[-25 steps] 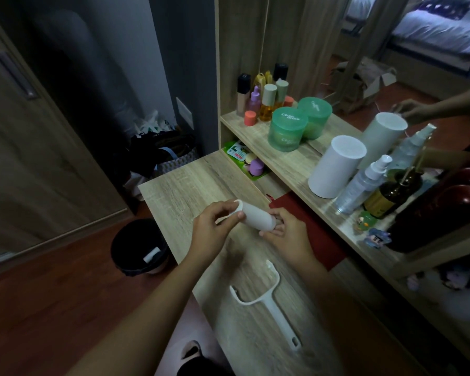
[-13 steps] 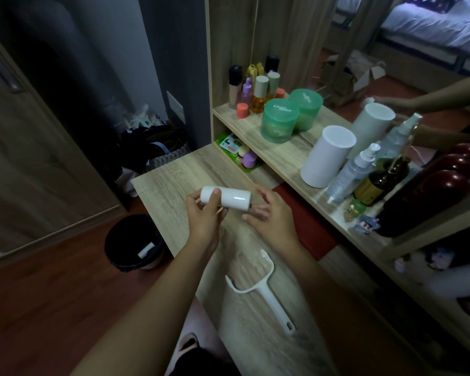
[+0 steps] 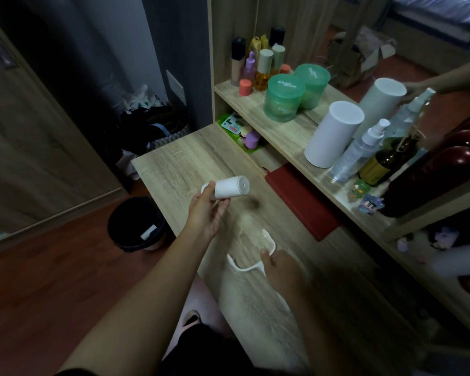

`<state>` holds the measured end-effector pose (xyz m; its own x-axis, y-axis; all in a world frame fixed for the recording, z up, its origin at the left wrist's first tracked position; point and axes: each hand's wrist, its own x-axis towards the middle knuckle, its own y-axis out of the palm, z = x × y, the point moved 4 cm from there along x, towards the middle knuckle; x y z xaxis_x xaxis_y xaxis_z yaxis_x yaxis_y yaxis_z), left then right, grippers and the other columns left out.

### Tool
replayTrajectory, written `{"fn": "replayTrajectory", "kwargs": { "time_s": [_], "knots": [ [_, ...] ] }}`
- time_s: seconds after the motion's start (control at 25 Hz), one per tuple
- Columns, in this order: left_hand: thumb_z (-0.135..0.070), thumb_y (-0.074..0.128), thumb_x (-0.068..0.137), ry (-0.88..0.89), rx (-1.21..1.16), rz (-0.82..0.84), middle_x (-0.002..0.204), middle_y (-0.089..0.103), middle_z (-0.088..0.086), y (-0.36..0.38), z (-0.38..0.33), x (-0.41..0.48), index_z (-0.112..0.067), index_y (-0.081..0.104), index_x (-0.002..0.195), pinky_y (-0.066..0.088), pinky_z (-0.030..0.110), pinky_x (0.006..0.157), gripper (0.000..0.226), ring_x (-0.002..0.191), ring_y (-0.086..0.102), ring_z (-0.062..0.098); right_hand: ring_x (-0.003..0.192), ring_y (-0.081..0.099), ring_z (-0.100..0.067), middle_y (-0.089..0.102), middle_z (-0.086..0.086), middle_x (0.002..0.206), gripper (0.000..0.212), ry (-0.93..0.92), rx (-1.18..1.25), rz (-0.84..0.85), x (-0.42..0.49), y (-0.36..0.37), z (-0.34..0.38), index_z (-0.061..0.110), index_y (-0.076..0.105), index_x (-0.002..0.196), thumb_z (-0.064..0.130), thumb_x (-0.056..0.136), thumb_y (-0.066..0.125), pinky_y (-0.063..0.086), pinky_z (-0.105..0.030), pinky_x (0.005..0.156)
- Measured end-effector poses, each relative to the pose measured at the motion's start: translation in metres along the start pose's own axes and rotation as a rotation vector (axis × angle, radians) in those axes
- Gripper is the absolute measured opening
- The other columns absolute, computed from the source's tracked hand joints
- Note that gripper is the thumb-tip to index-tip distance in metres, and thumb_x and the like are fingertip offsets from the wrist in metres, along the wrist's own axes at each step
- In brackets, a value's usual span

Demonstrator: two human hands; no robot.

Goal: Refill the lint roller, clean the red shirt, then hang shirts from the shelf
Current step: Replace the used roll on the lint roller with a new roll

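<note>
I am holding a white refill roll (image 3: 229, 190) in my left hand (image 3: 207, 213), my fingers wrapped around its near end, lifting it above the middle of the wooden desk (image 3: 174, 169). My right hand (image 3: 281, 270) is coming down on the white lint roller handle (image 3: 251, 263), which is lying flat toward the near edge of the desk; my fingers are touching its forked frame, but motion blur is hiding whether they are closing around it, so I cannot tell.

As I judge it, I am in the first step. The roll is not yet sitting on the handle, so the refill is unfinished. The red shirt (image 3: 300, 200) is lying folded under the raised shelf (image 3: 288, 137) along the desk's right edge, apparently untouched, and no hanging is showing as done.

The desk is pale wood grain, mostly bare. The shelf is carrying two green jars (image 3: 282, 100), small bottles at its far corner, a tall white cylinder (image 3: 331, 134), spray bottles and a brown bottle. A mirror behind is doubling several of them. On the reddish floor past the desk's left edge a black waste bin (image 3: 136, 223) is standing, with dark bags beyond it at the desk's far corner. The room is dim.
</note>
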<state>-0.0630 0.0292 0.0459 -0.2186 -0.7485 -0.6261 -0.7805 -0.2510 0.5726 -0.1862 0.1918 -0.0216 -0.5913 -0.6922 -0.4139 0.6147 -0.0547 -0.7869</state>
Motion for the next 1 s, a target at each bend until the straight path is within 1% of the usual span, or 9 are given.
{"fn": "replayTrajectory", "kwargs": {
  "time_s": [0.12,0.2,0.32,0.44,0.56,0.68,0.76,0.88,1.0],
  "knots": [
    [-0.02,0.056,0.092,-0.034,0.008,-0.014,0.113,0.054,0.015,-0.001,0.001,-0.004,-0.006,0.047,0.121,0.058,0.023,0.055,0.033,0.09,0.06,0.019,0.096,0.063,-0.032,0.068,-0.019,0.101,0.051,0.031,0.076,0.082,-0.004,0.009,0.006,0.003,0.063,0.1,0.043,0.097,0.032,0.043,-0.033,0.075],
    [-0.019,0.056,0.091,-0.04,0.055,-0.005,0.108,0.054,0.014,-0.001,-0.004,-0.006,-0.006,0.047,0.119,0.057,0.023,0.054,0.032,0.087,0.059,0.018,0.093,0.063,-0.031,0.068,-0.018,0.098,0.048,-0.014,0.175,0.065,-0.004,-0.008,0.019,0.003,0.062,0.101,0.04,0.098,0.031,0.042,-0.032,0.073],
    [-0.017,0.053,0.092,0.014,0.278,0.053,0.103,0.053,0.01,-0.002,-0.02,-0.005,-0.013,0.05,0.105,0.054,0.031,0.067,0.014,0.081,0.057,0.019,0.078,0.064,-0.026,0.068,-0.013,0.083,0.043,-0.196,0.243,0.047,0.003,-0.054,0.046,0.012,0.061,0.088,0.044,0.096,0.033,0.046,-0.034,0.069],
    [-0.016,0.055,0.089,0.085,0.565,0.142,0.108,0.054,0.01,0.001,-0.036,-0.004,-0.016,0.05,0.111,0.051,0.038,0.079,0.022,0.089,0.059,0.024,0.071,0.063,-0.022,0.067,-0.007,0.075,0.041,-0.38,0.08,0.003,0.014,-0.097,0.071,0.016,0.058,0.077,0.047,0.094,0.037,0.047,-0.035,0.068],
    [-0.012,0.058,0.088,0.148,0.791,0.269,0.108,0.058,0.007,0.01,-0.04,-0.012,-0.017,0.052,0.116,0.054,0.031,0.071,0.029,0.09,0.062,0.019,0.076,0.062,-0.02,0.067,-0.002,0.076,0.041,-0.48,-0.093,-0.02,0.023,-0.115,0.089,0.015,0.059,0.084,0.049,0.091,0.036,0.048,-0.037,0.074],
    [-0.01,0.058,0.087,0.172,0.907,0.398,0.114,0.058,0.01,0.016,-0.035,-0.02,-0.016,0.053,0.118,0.054,0.027,0.069,0.032,0.095,0.062,0.019,0.074,0.058,-0.018,0.065,0.0,0.074,0.042,-0.498,-0.155,-0.017,0.023,-0.116,0.098,0.015,0.056,0.079,0.05,0.091,0.036,0.041,-0.03,0.064],
    [-0.01,0.057,0.088,0.187,0.931,0.419,0.115,0.057,0.01,0.016,-0.032,-0.023,-0.016,0.053,0.12,0.054,0.026,0.07,0.033,0.096,0.062,0.018,0.071,0.056,-0.017,0.064,0.001,0.072,0.043,-0.502,-0.168,-0.024,0.021,-0.114,0.101,0.015,0.053,0.075,0.051,0.091,0.036,0.033,-0.027,0.057],
    [-0.013,0.056,0.089,0.187,0.905,0.414,0.109,0.057,0.011,0.015,-0.03,-0.026,-0.022,0.051,0.121,0.052,0.028,0.072,0.034,0.091,0.061,0.018,0.071,0.055,-0.018,0.061,0.002,0.071,0.043,-0.482,-0.146,-0.021,0.019,-0.11,0.102,0.016,0.051,0.073,0.052,0.091,0.035,0.03,-0.029,0.058],
    [-0.017,0.061,0.085,0.186,0.935,0.392,0.103,0.055,0.009,0.016,-0.021,-0.032,-0.032,0.041,0.119,0.054,0.034,0.068,0.042,0.087,0.062,0.022,0.07,0.051,-0.018,0.055,0.005,0.068,0.04,-0.46,-0.147,-0.059,0.015,-0.107,0.108,0.019,0.05,0.073,0.051,0.092,0.036,0.029,-0.03,0.061]
  ]
}}
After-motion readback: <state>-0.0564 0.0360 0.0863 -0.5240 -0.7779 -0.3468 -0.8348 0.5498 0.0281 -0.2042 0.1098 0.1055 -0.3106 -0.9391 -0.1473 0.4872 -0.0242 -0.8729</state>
